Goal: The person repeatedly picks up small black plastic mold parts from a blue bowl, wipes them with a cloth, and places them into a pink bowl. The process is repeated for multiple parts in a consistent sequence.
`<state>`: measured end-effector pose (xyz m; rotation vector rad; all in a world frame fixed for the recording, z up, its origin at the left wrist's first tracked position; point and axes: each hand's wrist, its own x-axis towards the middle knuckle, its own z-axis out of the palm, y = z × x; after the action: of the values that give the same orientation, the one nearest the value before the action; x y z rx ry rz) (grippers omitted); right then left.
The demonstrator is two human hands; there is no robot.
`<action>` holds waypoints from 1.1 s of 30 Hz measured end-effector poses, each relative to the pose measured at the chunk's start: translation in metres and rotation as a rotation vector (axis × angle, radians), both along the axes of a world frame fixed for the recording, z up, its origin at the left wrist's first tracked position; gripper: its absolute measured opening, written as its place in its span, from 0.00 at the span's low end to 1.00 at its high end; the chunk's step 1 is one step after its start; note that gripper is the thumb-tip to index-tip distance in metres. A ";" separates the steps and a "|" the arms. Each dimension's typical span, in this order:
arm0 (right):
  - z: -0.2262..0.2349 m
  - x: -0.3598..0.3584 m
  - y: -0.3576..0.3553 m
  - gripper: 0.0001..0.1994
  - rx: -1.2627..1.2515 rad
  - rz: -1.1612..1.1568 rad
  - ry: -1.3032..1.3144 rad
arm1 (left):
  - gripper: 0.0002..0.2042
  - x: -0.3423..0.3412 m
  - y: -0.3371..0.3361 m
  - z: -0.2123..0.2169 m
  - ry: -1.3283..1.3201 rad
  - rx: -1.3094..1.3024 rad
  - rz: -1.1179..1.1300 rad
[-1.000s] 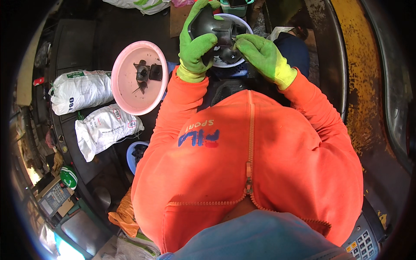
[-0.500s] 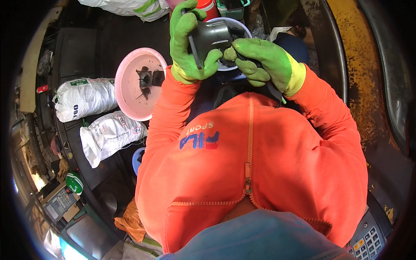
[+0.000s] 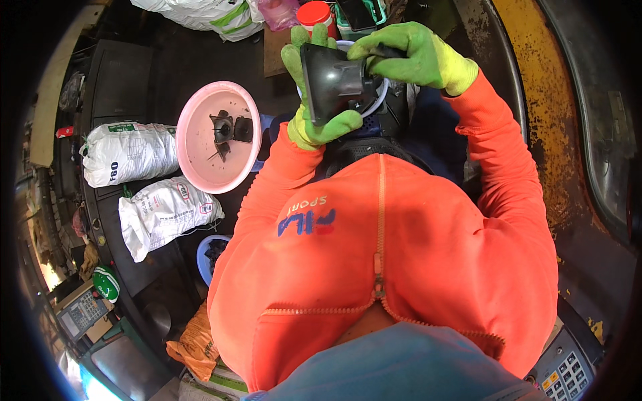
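I hold a black funnel-shaped plastic part (image 3: 331, 80) up in front of my chest, over a white bowl (image 3: 382, 100). My left hand (image 3: 309, 113), in a green glove, grips its wide end from the left and below. My right hand (image 3: 409, 55), also gloved in green, closes on its narrow end from the right. To the left stands a pink basin (image 3: 204, 157) with two smaller black parts (image 3: 229, 130) lying in it.
Two filled white sacks (image 3: 127, 152) (image 3: 164, 212) lie at the left. A small blue bowl (image 3: 210, 252) sits below them, an orange bag (image 3: 194, 344) lower down. A red-lidded jar (image 3: 315, 13) stands at the top. A rusty yellow metal edge (image 3: 542, 100) runs along the right, with keypads at both lower corners.
I have turned the black part so its wide end faces left, and my right hand has shifted from beside it onto its narrow end. The view has dropped slightly.
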<state>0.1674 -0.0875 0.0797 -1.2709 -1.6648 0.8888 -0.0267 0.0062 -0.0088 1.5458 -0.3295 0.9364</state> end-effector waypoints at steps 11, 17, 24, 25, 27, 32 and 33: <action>0.005 -0.010 -0.001 0.17 0.854 0.054 -1.157 | 0.53 0.002 -0.007 0.002 -0.046 -1.261 -0.933; -0.009 -0.008 -0.007 0.16 0.600 -0.043 -0.788 | 0.44 -0.003 0.002 -0.010 0.155 -1.486 -0.796; -0.026 0.003 -0.025 0.12 -0.100 -0.347 0.007 | 0.38 -0.005 0.002 0.002 0.126 -1.278 -0.607; -0.028 0.002 -0.027 0.11 -0.159 -0.317 0.089 | 0.36 -0.004 0.002 0.003 0.173 -1.265 -0.520; -0.032 -0.004 -0.029 0.11 -0.085 -0.297 -0.052 | 0.34 -0.003 0.003 0.004 0.219 -1.211 -0.389; -0.040 -0.014 -0.023 0.10 0.429 -0.255 -0.345 | 0.33 0.000 0.000 0.007 0.224 -1.102 -0.266; -0.039 -0.012 -0.023 0.11 0.414 -0.236 -0.443 | 0.33 0.000 0.000 0.010 0.242 -1.093 -0.258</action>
<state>0.1550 -0.1100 0.0403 -1.3912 -1.8593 0.1061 -0.0262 0.0057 0.0009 0.5687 0.1593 0.5401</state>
